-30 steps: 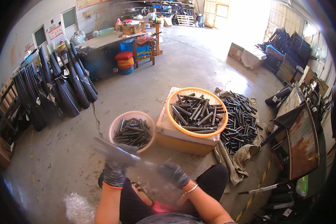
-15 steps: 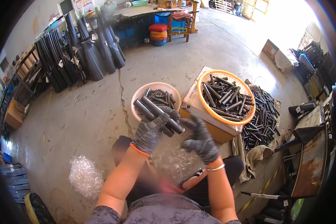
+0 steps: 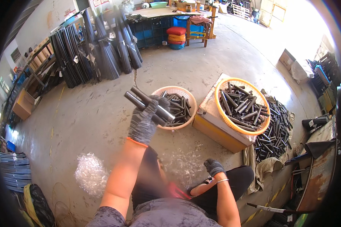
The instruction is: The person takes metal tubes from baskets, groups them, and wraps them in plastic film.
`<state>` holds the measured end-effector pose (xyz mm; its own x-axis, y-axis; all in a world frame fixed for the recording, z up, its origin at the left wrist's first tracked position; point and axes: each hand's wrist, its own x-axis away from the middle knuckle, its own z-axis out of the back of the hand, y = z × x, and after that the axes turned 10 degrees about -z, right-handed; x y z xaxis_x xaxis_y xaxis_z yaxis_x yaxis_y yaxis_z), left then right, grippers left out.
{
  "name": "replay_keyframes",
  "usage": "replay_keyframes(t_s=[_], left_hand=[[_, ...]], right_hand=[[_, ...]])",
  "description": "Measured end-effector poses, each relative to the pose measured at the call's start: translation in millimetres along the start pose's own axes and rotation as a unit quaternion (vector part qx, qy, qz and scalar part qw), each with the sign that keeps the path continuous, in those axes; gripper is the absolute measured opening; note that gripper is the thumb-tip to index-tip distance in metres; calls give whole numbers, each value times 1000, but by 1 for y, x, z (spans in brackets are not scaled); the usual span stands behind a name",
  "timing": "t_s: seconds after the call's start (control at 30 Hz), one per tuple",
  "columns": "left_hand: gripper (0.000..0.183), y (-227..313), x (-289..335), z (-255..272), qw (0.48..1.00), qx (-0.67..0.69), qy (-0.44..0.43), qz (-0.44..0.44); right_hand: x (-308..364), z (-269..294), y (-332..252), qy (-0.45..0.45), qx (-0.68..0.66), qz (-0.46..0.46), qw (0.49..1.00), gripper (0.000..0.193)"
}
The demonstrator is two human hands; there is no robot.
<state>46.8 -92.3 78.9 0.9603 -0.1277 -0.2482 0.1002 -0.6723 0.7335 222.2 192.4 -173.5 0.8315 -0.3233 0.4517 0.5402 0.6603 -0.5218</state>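
Note:
My left hand, in a grey glove with an orange cuff, is closed round a pair of black tubes. They slant in front of a pink basket that contains more black tubes. My right hand, gloved the same way, is down by my right knee with its fingers curled. Whether anything is inside it is hidden. To the right, an orange basket heaped with black tubes rests on a cardboard box.
Right of the box, loose black tubes are piled on a cloth. Crumpled clear plastic lies on the floor at left, with clear shreds between my legs. Bundled long dark rods stand by the far-left wall.
My left hand has shifted left and slightly up with the tubes. My right hand has dropped from beside them to my knee, its fingers now curled. The whole view has also shifted.

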Motion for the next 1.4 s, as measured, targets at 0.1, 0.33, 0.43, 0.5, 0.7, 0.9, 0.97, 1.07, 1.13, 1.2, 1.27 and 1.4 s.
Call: replay_keyframes(t_s=[0.1, 0.33, 0.43, 0.5, 0.7, 0.9, 0.97, 1.07, 1.13, 1.2, 1.27, 1.4], left_hand=[[25, -12, 8, -8, 999, 20, -3, 28], [28, -33, 27, -47, 995, 39, -43, 82], [29, -21, 18, -38, 998, -3, -44, 35], [30, -9, 10, -20, 999, 28, -29, 30], [27, -35, 19, -4, 997, -17, -13, 80], [26, -35, 23, -33, 994, -31, -47, 90], [26, -35, 25, -41, 994, -17, -53, 93], [25, -35, 26, -51, 996, 7, -47, 69], [27, -29, 17, -34, 996, -22, -53, 61], [32, -13, 11, -21, 996, -40, -45, 69], [29, 7, -2, -11, 1000, -8, 2, -17], [28, 1, -6, -10, 999, -8, 23, -35]], right_hand=[[30, 58, -69, -28, -254, -18, 967, 56], [81, 98, -210, -179, -526, 230, 799, 46], [49, 48, -164, -189, -568, 148, 788, 32], [28, 11, -103, -156, -564, 21, 810, 34], [-8, -29, -27, -5, -104, 30, 994, 41], [65, 92, -168, 2, -437, 158, 885, 41], [77, 100, -197, -103, -484, 206, 844, 38], [69, 77, -197, -262, -501, 206, 799, 38], [54, 47, -167, -252, -592, 159, 749, 37], [28, -1, -101, -117, -462, 149, 866, 33], [-8, -52, -21, 82, -146, 171, 971, 25], [-3, -55, 31, -30, 23, 49, 998, 31]])
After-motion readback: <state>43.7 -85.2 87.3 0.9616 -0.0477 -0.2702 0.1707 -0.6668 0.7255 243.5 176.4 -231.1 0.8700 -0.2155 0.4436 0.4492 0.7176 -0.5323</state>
